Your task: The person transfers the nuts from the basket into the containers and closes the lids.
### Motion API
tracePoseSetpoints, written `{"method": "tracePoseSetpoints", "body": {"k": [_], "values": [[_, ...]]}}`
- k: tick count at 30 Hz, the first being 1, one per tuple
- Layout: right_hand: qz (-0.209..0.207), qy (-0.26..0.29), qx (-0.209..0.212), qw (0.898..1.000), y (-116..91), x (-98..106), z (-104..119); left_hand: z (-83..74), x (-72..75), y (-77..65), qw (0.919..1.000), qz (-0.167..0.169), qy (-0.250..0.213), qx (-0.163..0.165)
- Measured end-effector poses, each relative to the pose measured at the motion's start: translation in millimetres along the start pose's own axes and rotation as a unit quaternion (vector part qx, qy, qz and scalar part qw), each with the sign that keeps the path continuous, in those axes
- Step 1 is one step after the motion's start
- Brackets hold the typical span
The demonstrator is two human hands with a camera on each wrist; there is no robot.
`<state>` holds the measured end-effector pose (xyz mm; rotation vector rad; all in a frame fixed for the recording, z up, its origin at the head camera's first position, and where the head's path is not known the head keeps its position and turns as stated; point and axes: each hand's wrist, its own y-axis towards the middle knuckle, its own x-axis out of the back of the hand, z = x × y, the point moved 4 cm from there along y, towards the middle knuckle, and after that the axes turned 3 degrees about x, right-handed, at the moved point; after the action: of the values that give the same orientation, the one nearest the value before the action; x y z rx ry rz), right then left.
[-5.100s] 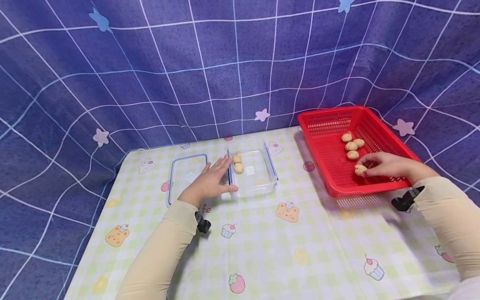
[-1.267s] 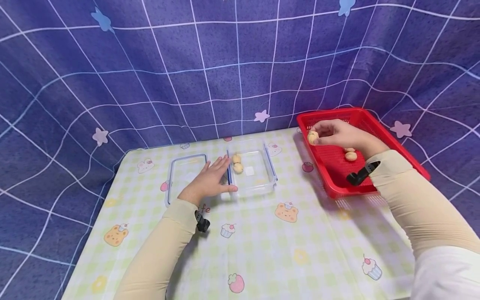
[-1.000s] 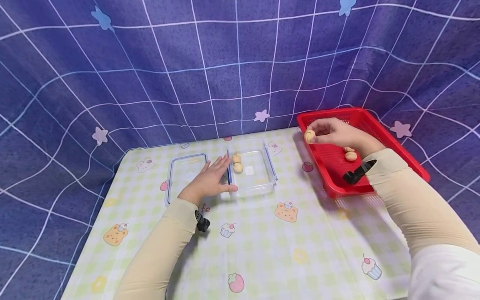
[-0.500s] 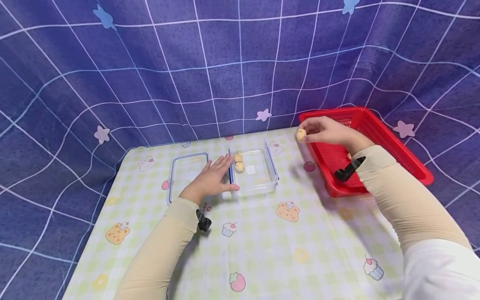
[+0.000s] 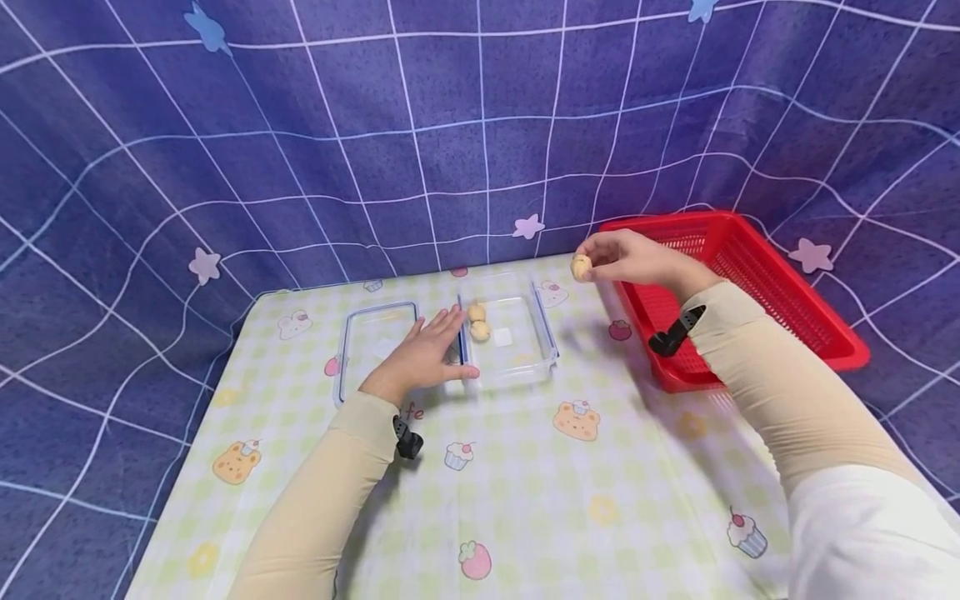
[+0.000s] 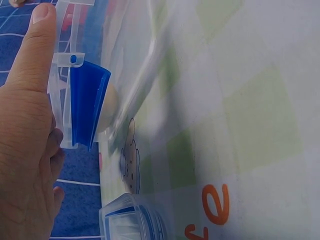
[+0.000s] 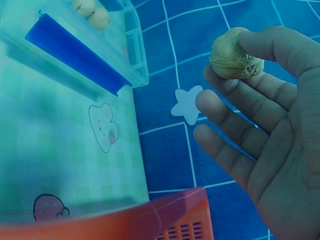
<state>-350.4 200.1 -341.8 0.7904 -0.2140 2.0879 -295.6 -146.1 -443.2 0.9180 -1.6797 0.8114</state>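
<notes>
My right hand (image 5: 626, 257) pinches a walnut (image 7: 234, 55) between thumb and fingertips, held in the air just left of the red basket (image 5: 757, 250). In the right wrist view the walnut's seam and ridged shell show. My left hand (image 5: 423, 354) rests with spread, straight fingers along the left wall of a clear plastic box (image 5: 517, 367) with blue clips. Inside that box, two walnuts (image 5: 478, 322) lie one behind the other against the left side. The left wrist view shows the thumb (image 6: 35, 55) at the box rim beside a blue clip (image 6: 87, 105).
A clear lid (image 5: 375, 350) with a blue-edged seal lies left of the box, partly behind my left hand. My right forearm covers much of the basket's inside. A blue gridded curtain (image 5: 337, 125) hangs behind the checked tablecloth (image 5: 525, 500).
The right hand picked a walnut out of the red basket, lifted it and carried it left past the basket's rim. My left hand has stayed on the box.
</notes>
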Motion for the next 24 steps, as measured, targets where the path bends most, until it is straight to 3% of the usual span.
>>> {"method": "tracePoseSetpoints", "body": {"k": [24], "values": [[-0.003,0.0,0.005,1.0,26,-18,2,3.5,-3.6,2.1,1.0,-0.004,0.003,-0.002]]}}
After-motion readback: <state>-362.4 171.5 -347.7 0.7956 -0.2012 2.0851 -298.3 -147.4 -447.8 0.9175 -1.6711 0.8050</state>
